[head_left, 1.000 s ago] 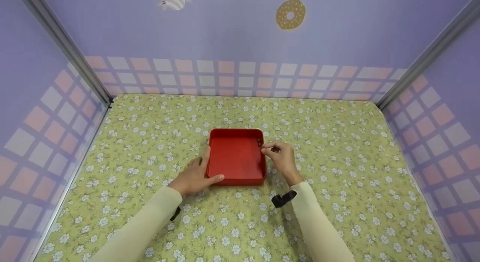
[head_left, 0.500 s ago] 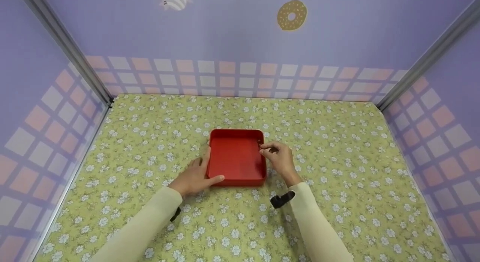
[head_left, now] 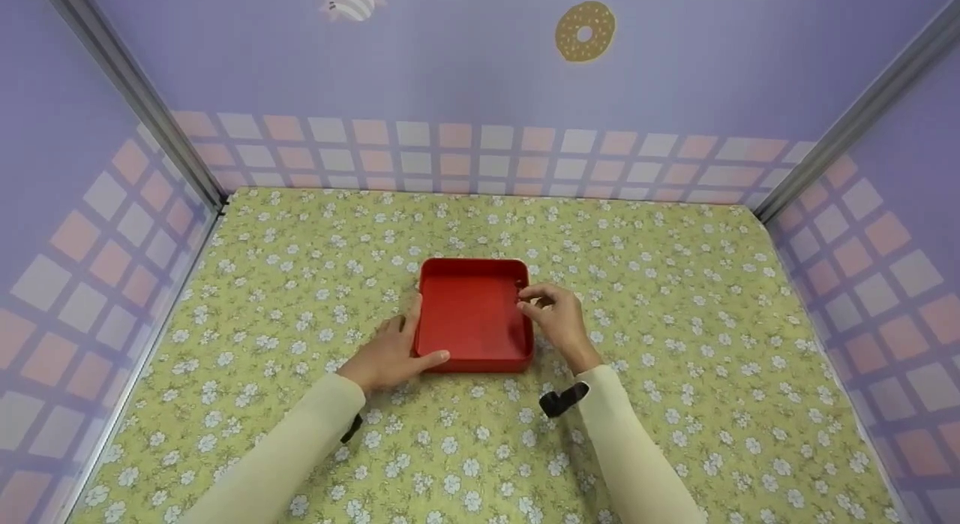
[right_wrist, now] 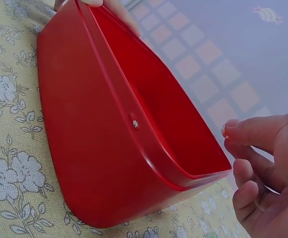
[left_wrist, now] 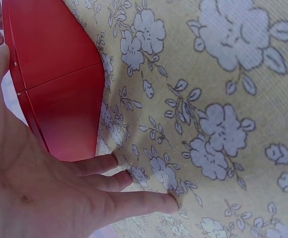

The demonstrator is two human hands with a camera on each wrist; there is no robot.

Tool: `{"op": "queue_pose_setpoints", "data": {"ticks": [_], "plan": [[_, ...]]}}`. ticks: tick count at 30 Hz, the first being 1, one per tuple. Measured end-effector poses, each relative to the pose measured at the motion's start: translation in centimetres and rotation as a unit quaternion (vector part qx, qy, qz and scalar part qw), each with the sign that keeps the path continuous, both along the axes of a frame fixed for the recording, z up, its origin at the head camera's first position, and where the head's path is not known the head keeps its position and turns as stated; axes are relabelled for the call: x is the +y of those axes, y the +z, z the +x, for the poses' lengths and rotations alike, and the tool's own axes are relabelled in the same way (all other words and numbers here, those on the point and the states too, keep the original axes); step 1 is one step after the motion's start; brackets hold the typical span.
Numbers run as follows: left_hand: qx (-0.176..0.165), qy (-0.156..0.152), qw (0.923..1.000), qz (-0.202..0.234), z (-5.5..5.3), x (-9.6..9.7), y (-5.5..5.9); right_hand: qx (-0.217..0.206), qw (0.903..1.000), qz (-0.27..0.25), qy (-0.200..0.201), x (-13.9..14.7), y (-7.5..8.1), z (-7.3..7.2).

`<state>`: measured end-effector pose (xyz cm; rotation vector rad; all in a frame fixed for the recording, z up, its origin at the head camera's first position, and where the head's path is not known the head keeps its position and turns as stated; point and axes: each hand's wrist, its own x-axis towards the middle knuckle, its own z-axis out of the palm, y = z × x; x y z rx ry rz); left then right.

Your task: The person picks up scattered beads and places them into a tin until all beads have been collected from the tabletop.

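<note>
A square red open-topped box [head_left: 472, 314] sits on the flowered cloth. At its front left corner rests my left hand [head_left: 386, 355], the thumb over the front rim and the index finger along the left side. In the left wrist view, its other fingers [left_wrist: 144, 202] are straight and spread beside the box. Over the right rim is my right hand [head_left: 559, 317], thumb and fingertip together. Between them, in the right wrist view, shows a tiny shiny orange-red piece [right_wrist: 225, 131], too small to identify. The box's inner left corner is partly hidden by my left hand.
Floral yellow-green cloth [head_left: 675, 321] covers the table. A purple back wall [head_left: 465, 73] with a checked border stands behind, with purple panels [head_left: 885, 231] at both sides. Small pale marks [right_wrist: 135, 123] dot the box rim. Dark spots [head_left: 519, 283] show inside its right wall.
My right hand has shifted slightly left, its fingertips now further over the right rim. The left hand and the red box stay in place.
</note>
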<state>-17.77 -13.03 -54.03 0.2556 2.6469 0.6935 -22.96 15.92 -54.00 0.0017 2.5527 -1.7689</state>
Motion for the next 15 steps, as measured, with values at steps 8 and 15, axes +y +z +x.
{"op": "queue_pose_setpoints", "data": {"ticks": [8, 15], "plan": [[0.006, 0.001, 1.0000, 0.000, -0.03, 0.09, -0.02, 0.015, 0.9999, -0.005, 0.000, -0.10, -0.24, -0.07], [0.008, -0.001, 1.0000, -0.005, -0.01, 0.18, -0.01, 0.002, 1.0000, -0.002, -0.007, -0.10, -0.23, -0.18]]}}
